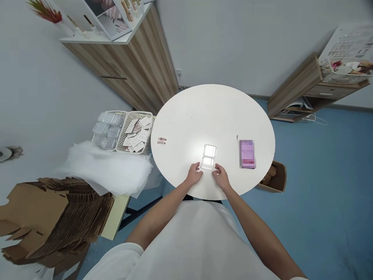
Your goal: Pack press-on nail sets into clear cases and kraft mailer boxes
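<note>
An unfolded clear plastic box (208,163) lies on the white table in front of me, its two halves one behind the other. My left hand (194,174) is at its left edge, thumb and fingers apart. My right hand (220,177) is on the other side, with fingers curved and parted near the right edge. Whether the fingertips touch the box is too small to tell. Two short rows of small pinkish pieces (162,141) lie at the table's left side. A purple package (247,154), blurred, lies to the right, with a tiny dark item (237,137) behind it.
Left of the oval table (212,101) stand a basket of clear boxes (109,130) and a basket of printed cards (136,134). White sheets (110,167) and stacked flat cardboard (72,217) lie nearer. A cardboard bin (274,179) stands on the floor at right.
</note>
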Demonstrator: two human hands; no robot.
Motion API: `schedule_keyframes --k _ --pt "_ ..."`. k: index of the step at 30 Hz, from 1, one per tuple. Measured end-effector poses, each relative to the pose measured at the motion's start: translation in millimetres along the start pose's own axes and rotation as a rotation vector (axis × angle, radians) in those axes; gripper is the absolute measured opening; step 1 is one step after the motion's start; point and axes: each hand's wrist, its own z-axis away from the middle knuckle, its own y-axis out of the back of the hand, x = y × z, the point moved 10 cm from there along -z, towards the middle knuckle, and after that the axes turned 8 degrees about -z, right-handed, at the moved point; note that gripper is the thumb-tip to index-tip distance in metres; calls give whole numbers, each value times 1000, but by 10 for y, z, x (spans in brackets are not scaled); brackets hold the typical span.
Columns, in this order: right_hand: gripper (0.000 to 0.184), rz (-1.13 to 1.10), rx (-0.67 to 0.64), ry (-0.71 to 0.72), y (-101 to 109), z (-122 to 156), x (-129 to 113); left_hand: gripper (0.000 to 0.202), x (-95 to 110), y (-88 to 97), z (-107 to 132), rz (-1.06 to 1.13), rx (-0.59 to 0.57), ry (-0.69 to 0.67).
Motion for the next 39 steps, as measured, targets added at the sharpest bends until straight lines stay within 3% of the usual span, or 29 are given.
schedule_keyframes --k 3,6,10,15,18,20,24,28,33,39 --pt "48 33 66 50 100 70 -64 50 -69 126 101 4 18 -7" --pt "38 156 98 219 63 191 -373 41 -101 410 166 -50 18 -73" --pt "31 255 -149 427 -539 301 -849 31 -159 1054 103 -236 52 -151" --pt "36 368 -302 372 -1391 34 -1054 32 -155 1948 -298 -491 158 -216" --pt "40 446 -319 325 -1826 -248 -1089 41 -109 2275 -611 -640 152 -270" --pt "42 502 -336 324 -2095 -415 -1128 49 -158 2407 -811 -709 115 -231" --pt "50 598 -319 357 -2504 -677 -1252 63 -277 2464 -1104 -790 -1 -139" --pt "56 654 -262 368 -2749 -865 -1347 76 -283 2396 -1298 -822 -70 -140" --pt "62 725 -205 293 -2859 -1027 -1336 71 -355 2369 -1439 -810 -102 -118" --pt "58 799 -179 215 -2852 -1111 -1314 61 -381 2387 -1437 -729 -86 -181"
